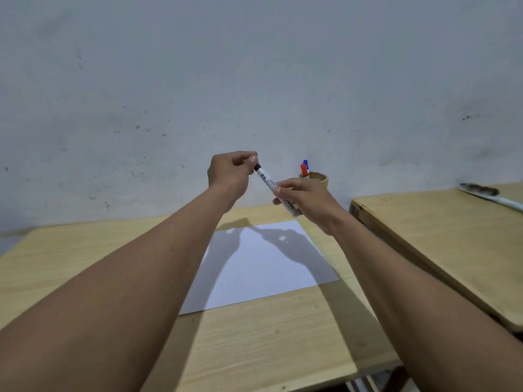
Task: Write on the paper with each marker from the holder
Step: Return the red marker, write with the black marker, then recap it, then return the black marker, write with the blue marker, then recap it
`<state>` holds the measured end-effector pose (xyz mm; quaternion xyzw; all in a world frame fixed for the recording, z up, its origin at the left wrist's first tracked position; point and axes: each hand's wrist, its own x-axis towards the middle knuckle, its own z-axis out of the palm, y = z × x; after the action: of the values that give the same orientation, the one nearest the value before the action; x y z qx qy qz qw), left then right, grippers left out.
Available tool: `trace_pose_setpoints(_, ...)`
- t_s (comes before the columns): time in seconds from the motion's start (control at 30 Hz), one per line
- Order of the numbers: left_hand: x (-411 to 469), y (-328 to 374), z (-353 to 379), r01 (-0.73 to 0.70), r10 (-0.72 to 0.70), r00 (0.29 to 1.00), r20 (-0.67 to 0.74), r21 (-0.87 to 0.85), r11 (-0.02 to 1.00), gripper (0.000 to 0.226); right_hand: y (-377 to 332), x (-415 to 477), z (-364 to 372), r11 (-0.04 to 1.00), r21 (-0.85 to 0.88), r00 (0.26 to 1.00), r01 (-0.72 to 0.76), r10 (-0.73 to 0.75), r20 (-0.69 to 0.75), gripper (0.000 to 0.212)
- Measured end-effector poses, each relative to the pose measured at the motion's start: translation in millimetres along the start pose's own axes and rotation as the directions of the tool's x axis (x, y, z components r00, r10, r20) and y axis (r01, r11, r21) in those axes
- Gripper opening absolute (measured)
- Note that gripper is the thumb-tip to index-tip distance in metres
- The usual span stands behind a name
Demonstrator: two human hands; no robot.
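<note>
A white marker with a black end (267, 181) is held tilted in the air above the table. My right hand (304, 199) grips its lower barrel. My left hand (230, 174) pinches its upper black end with closed fingers; whether that end is a cap, I cannot tell. Below lies a blank white sheet of paper (263, 267) on the wooden table (254, 349), crossed by the shadows of my arms. A round wooden holder (319, 179) stands at the wall behind my right hand, with a red marker (304, 169) and a blue marker (306, 163) sticking out.
A second wooden table (441, 239) stands to the right, apart by a narrow gap. On its far edge lies a white stick-like object with a dark end (486, 195). A grey wall rises right behind both tables.
</note>
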<state>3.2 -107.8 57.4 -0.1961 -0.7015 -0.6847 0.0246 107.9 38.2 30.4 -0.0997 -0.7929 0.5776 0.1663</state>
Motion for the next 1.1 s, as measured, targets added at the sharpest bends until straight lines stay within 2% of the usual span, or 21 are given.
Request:
trace_pose_setpoints(0.13, 7.6, -0.1, 33.1, 0.039, -0.039, 0.998, 0.038, -0.009, 0.999, 0.014, -3.8, 15.9, -36.9, 0.994, -0.103, 0.994, 0.04, -0.05, -0.094, 0.014)
trace_pose_setpoints(0.23, 11.6, -15.1, 57.7, 0.051, -0.054, 0.998, 0.038, 0.081, 0.995, 0.02, -4.1, 33.4, -65.7, 0.987, -0.151, 0.975, 0.058, -0.089, -0.206, 0.014)
trace_pose_setpoints(0.33, 12.8, -34.9, 81.2, 0.032, -0.06, 0.992, 0.111, 0.239, 0.97, 0.037, -2.5, 56.4, -88.8, 0.97, -0.24, 0.949, 0.039, -0.111, -0.294, 0.016)
trace_pose_setpoints(0.47, 18.4, -58.2, 116.7, 0.03, -0.105, 0.974, 0.203, 0.34, 0.94, 0.07, 7.0, 90.2, -107.8, 0.93, -0.367, 0.904, 0.017, -0.171, -0.393, 0.012)
trace_pose_setpoints(0.57, 24.0, -73.0, 136.5, 0.039, -0.157, 0.957, 0.244, 0.426, 0.904, 0.089, 14.7, 106.4, -109.8, 0.908, -0.42, 0.903, -0.009, -0.173, -0.393, 0.009)
trace_pose_setpoints(0.67, 30.4, -85.4, 150.2, 0.023, -0.151, 0.957, 0.25, 0.451, 0.892, 0.099, 27.0, 120.7, -108.3, 0.905, -0.425, 0.914, -0.025, -0.152, -0.377, 0.012)
trace_pose_setpoints(0.73, 35.1, -93.0, 156.4, 0.008, -0.137, 0.959, 0.25, 0.458, 0.889, 0.096, 37.8, 130.5, -105.6, 0.89, -0.452, 0.926, -0.059, -0.12, -0.358, 0.013)
trace_pose_setpoints(0.87, 37.8, -103.9, 163.7, -0.02, -0.098, 0.962, 0.256, 0.421, 0.907, 0.078, 55.1, 143.8, -102.0, 0.845, -0.52, 0.956, -0.124, -0.038, -0.29, 0.018)
trace_pose_setpoints(1.0, 39.6, -108.8, 167.5, -0.056, -0.065, 0.965, 0.255, 0.44, 0.896, 0.065, 58.4, 148.4, -102.2, 0.837, -0.529, 0.971, -0.137, 0.009, -0.238, 0.036)
trace_pose_setpoints(1.1, 42.8, -112.9, 168.1, -0.069, -0.047, 0.969, 0.243, 0.447, 0.892, 0.058, 57.2, 153.7, -103.9, 0.84, -0.523, 0.976, -0.142, 0.03, -0.217, 0.031)
